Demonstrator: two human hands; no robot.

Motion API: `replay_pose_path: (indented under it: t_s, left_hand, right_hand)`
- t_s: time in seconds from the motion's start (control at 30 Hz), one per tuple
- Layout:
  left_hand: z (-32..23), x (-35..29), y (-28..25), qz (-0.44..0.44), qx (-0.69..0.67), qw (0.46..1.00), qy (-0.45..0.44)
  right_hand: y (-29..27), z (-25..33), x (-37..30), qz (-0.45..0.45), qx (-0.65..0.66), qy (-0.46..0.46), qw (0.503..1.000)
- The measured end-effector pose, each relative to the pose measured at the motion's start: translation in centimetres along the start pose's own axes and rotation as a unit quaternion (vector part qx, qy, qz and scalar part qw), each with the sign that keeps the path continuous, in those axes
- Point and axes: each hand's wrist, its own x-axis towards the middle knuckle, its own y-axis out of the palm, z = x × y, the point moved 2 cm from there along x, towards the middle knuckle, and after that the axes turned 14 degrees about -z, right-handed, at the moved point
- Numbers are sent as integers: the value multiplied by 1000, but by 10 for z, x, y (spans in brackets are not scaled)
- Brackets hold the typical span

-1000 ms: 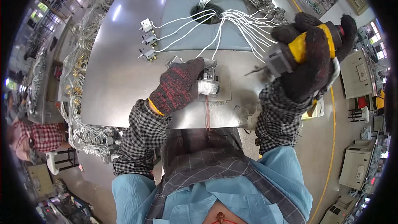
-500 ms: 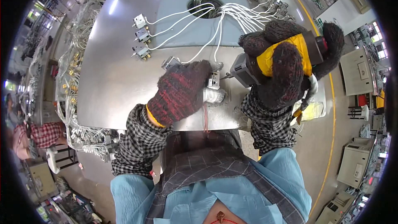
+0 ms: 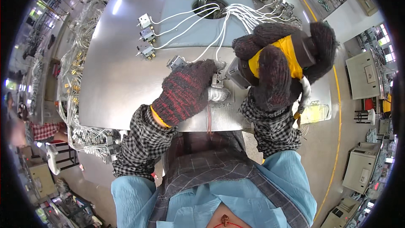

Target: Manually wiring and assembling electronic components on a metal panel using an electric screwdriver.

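My left hand [image 3: 183, 90], in a dark red-and-black knit glove with pale-wrapped fingertips, grips a small metal-cased electrical part [image 3: 217, 78] on the steel table [image 3: 118, 97]. A white wire leads from this part toward the hole in the grey plate. My right hand [image 3: 274, 78], gloved in dark knit, is wrapped round a power screwdriver [image 3: 238, 74] with yellow tape on its body. The tool lies sideways, its nose right up against the part's right side; its bit is hidden. Just left of the part, a similar part [image 3: 176, 62] lies near my left knuckles.
Several similar parts [image 3: 147, 34] sit at the left of the grey plate [image 3: 181, 4], their white wires running into its round hole [image 3: 209, 8]. More parts [image 3: 282, 8] crowd the far right. Red wires [image 3: 209, 120] cross the front edge. Wire bundles [image 3: 78, 67] hang at the left.
My right hand has moved left with the power screwdriver, bringing its nose against the small part; the bit that showed before is now hidden. My left hand stays about where it was.
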Motion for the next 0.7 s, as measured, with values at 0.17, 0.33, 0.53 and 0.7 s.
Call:
replay_pose_path:
  t_s: [0.17,0.33,0.53,0.7]
  left_hand:
    - [19,-1,-31,-211,69,962,157]
    - [53,-9,-20,-45,-94,983,-148]
    - [45,-6,-2,-13,-386,914,-125]
    - [35,-14,-4,-70,-443,888,-102]
  right_hand:
    - [5,0,0,5,-6,1,1000]
    - [10,-1,-3,10,-8,0,1000]
    - [14,-1,-7,13,-12,1,1000]
    - [10,-4,-4,-32,10,44,998]
